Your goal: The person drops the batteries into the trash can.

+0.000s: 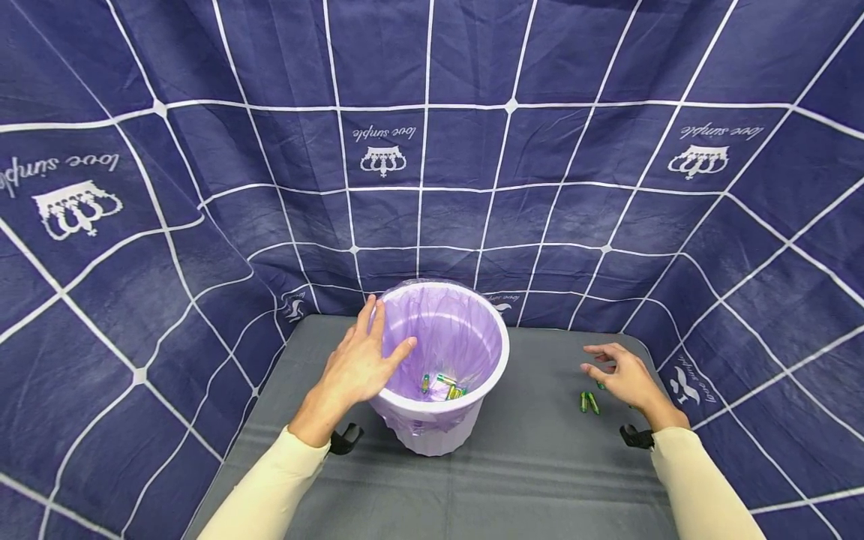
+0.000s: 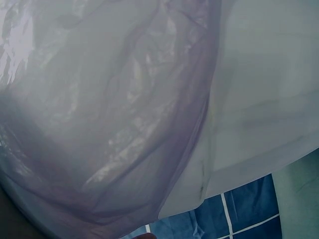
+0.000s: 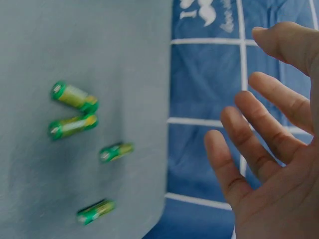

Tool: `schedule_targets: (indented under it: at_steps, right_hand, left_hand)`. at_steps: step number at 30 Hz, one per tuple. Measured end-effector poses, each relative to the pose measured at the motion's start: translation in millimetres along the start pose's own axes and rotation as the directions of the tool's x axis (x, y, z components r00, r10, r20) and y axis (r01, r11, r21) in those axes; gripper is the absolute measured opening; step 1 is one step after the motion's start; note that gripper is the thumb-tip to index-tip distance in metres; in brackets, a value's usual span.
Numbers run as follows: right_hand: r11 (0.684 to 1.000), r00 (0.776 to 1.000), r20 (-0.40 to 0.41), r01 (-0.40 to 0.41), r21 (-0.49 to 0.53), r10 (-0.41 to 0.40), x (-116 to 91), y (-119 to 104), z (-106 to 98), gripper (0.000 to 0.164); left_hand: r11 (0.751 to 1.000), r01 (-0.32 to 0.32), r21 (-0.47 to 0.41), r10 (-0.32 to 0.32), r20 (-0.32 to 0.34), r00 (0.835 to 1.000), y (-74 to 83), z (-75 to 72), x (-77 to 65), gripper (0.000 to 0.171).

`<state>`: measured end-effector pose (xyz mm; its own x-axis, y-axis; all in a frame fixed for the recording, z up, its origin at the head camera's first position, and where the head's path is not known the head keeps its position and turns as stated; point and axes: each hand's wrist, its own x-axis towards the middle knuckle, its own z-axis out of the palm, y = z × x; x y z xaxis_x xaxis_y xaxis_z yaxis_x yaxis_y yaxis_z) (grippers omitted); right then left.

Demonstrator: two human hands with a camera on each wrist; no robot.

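A white waste bin (image 1: 432, 439) lined with a thin purple plastic bag (image 1: 412, 322) stands upright on the grey table. Inside it lie several green and yellow batteries (image 1: 445, 379). My left hand (image 1: 361, 364) is at the bin's left rim, fingers extended and thumb over the opening. To the right, my right hand (image 1: 624, 375) hovers near loose batteries (image 1: 583, 403), its fingers slightly bent with nothing between them. Several batteries (image 3: 73, 126) show on the table in the right wrist view, two nearly touching at one end. Bag and bin wall fill most of the left wrist view.
The grey table (image 1: 533, 480) has rounded corners and runs back to a dark blue cloth (image 1: 466, 150) with white grid lines. That cloth hangs behind and on both sides. Black straps (image 1: 346, 439) sit at both wrists.
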<state>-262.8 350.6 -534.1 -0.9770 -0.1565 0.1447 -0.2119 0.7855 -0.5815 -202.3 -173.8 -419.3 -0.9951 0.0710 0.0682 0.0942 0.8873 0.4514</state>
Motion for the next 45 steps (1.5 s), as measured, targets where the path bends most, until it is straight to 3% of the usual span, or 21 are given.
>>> schedule_targets:
  at_steps: [11,18,24,29,37,41,45]
  right_hand:
    - [0.996,0.992,-0.093,-0.091,-0.002,0.091,-28.7,55.8,5.0,0.043]
    - [0.985,0.986,-0.032,-0.164,-0.058,0.162,-42.0,88.4,8.5,0.06]
    - [0.987,0.989,0.016,-0.144,-0.077,0.146,-47.6,98.8,13.3,0.066]
    - [0.989,0.993,0.029,-0.113,-0.097,0.116,-48.1,106.0,17.7,0.062]
    - [0.995,0.995,-0.097,-0.043,-0.093,0.034,-51.6,125.4,31.3,0.049]
    - [0.998,0.984,-0.173,-0.05,-0.04,0.043,-57.1,133.3,39.7,0.042]
    - [0.995,0.977,-0.202,-0.084,-0.056,0.071,-63.2,124.3,42.0,0.035]
  left_hand:
    - [1.0,-0.003,0.015,0.002,0.007,1.0,2.4,-1.1,1.8,0.109]
    - [1.0,-0.002,0.022,0.002,0.003,1.0,4.0,-1.5,2.8,0.108]
    - [1.0,-0.006,0.028,0.006,-0.011,1.0,3.9,-0.8,3.4,0.105]
    - [1.0,-0.01,0.02,0.01,-0.012,1.0,3.6,-0.2,4.1,0.104]
    - [1.0,-0.011,0.012,0.011,-0.01,1.0,2.2,1.7,4.0,0.103]
    - [1.0,-0.014,0.013,0.014,-0.01,1.0,2.4,1.7,3.3,0.103]
    - [1.0,-0.008,0.013,0.008,-0.01,1.0,2.7,1.0,2.4,0.104]
